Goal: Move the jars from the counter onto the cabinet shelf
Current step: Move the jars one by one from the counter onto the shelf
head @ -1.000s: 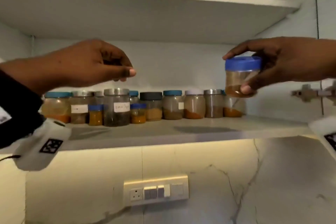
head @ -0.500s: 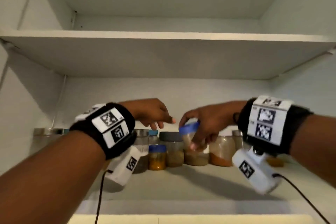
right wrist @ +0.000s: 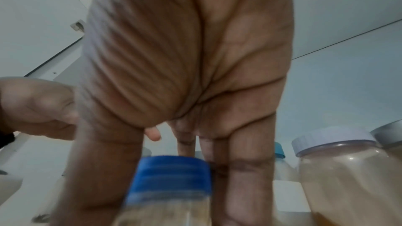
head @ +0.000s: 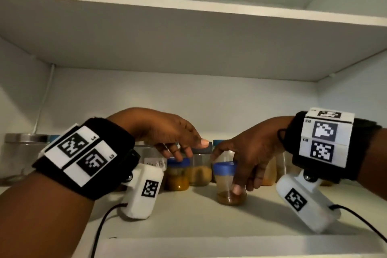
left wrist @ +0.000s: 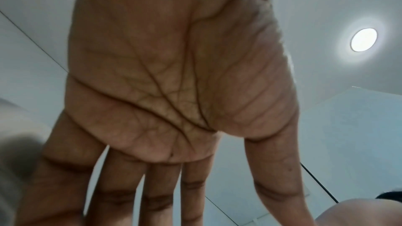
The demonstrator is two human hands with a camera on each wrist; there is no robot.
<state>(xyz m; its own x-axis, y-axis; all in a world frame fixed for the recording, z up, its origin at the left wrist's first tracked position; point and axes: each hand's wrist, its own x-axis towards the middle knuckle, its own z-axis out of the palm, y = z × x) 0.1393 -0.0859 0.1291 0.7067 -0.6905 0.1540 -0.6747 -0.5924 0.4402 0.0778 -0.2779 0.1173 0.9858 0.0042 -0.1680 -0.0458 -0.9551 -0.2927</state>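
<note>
My right hand (head: 240, 165) grips a small clear jar with a blue lid (head: 227, 184), brown powder at its bottom, standing on the cabinet shelf (head: 188, 220) in front of the jar row. The right wrist view shows that blue-lidded jar (right wrist: 172, 183) between thumb and fingers. My left hand (head: 178, 144) hovers with fingers extended over another blue-lidded jar (head: 178, 174) of yellow-brown spice; its fingertips are at that lid, contact unclear. In the left wrist view the left hand (left wrist: 174, 109) shows a flat palm holding nothing.
A row of spice jars (head: 201, 169) lines the back of the shelf, with a steel-lidded jar (head: 23, 153) at far left and a white-lidded jar (right wrist: 339, 174) beside my right hand. An upper shelf (head: 188, 27) hangs above. Cables trail from both wrist cameras.
My right hand has lowered the blue-lidded jar from mid-air down onto the shelf, upright. My left hand dropped toward the neighbouring jar's lid. The head view has moved closer.
</note>
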